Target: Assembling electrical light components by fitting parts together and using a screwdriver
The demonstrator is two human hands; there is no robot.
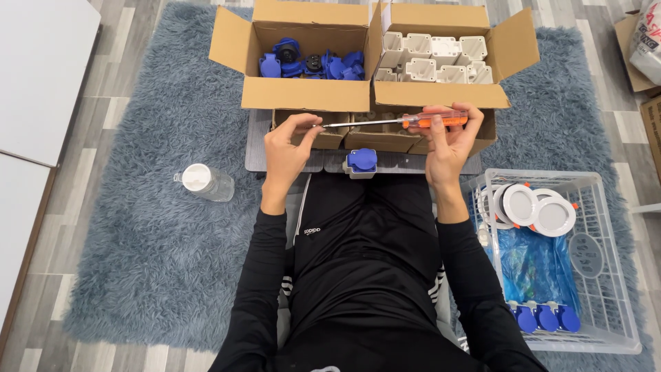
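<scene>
Both hands hold one orange-handled screwdriver level above the blue-and-white socket part, long axis left-right: right hand clenched round its handle, left hand pinching the metal tip, neither noticeably nearer the part.

shaggy grey-blue rug carries cardboard boxes, bottle, white basket.

Open rug lies left, past a lying bottle; cardboard boxes wall the far side, a white basket blocks right.
</scene>
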